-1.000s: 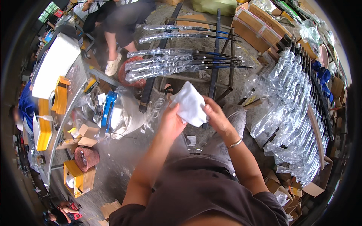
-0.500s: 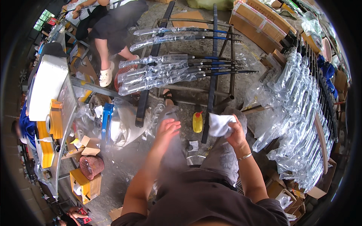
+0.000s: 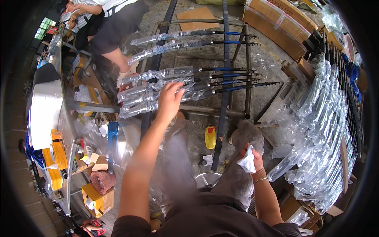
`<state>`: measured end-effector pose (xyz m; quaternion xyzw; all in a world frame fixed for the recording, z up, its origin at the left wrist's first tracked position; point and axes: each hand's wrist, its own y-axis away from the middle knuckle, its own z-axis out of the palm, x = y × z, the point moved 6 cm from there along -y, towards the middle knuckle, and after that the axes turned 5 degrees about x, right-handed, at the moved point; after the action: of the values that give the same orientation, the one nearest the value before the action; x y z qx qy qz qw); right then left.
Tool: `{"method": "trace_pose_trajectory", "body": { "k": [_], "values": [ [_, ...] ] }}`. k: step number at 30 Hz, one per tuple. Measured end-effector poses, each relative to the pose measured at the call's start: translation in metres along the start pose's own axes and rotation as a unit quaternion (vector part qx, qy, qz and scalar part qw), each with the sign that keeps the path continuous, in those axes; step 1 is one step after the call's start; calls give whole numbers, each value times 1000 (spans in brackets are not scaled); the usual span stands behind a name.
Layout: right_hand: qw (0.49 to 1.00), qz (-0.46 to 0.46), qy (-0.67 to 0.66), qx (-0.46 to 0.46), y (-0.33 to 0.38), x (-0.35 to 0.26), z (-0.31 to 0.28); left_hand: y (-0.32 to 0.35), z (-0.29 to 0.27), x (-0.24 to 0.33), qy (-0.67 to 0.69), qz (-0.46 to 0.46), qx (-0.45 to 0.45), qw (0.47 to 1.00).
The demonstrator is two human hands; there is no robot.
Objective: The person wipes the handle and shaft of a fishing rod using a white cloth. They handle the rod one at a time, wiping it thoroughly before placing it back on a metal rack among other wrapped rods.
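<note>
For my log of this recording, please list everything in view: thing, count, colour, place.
Rack: one, dark, ahead
Rack rods: six, black and blue with clear-wrapped handles, across the rack
Cloth: one, white, right of centre
Bottle: one, yellow with red cap, floor, centre
Side rods: many, clear-wrapped, right
Cartons: several, brown, upper right
Bench: one, grey, left
Block: one, white, on the bench
Blue bar: one, blue, left of centre
Basket: one plainly seen, red, lower left
Box: one, yellow, below the basket
People: several, partly seen, upper and lower left
Legs: two, grey trousers, centre
Left grip: one, bare, at the rack rods, contact unclear
Right grip: one, bare, holding the cloth
</note>
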<state>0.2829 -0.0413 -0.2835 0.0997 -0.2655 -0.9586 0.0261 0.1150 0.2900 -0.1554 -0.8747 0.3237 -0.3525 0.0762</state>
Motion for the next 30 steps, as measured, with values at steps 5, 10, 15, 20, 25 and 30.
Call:
{"method": "trace_pose_trajectory", "body": {
  "k": [5,10,15,20,25,30],
  "values": [
    [999,37,2,12,-5,4,-13,-66,54,-15,-102,128,-14,986],
    [999,24,-21,39,3,2,-36,-87,85,-45,-103,54,-207,971],
    [998,32,-50,18,4,0,-38,-85,76,-57,-120,127,-183,967],
    [998,34,-57,13,1,-1,-28,-83,55,-72,-139,104,-143,974],
    [996,40,-73,-9,1,-1,-26,-77,58,-94,-157,-23,-239,958],
    [998,33,-58,-11,3,-4,-29,-88,30,-66,-172,3,-157,973]
  ]
}}
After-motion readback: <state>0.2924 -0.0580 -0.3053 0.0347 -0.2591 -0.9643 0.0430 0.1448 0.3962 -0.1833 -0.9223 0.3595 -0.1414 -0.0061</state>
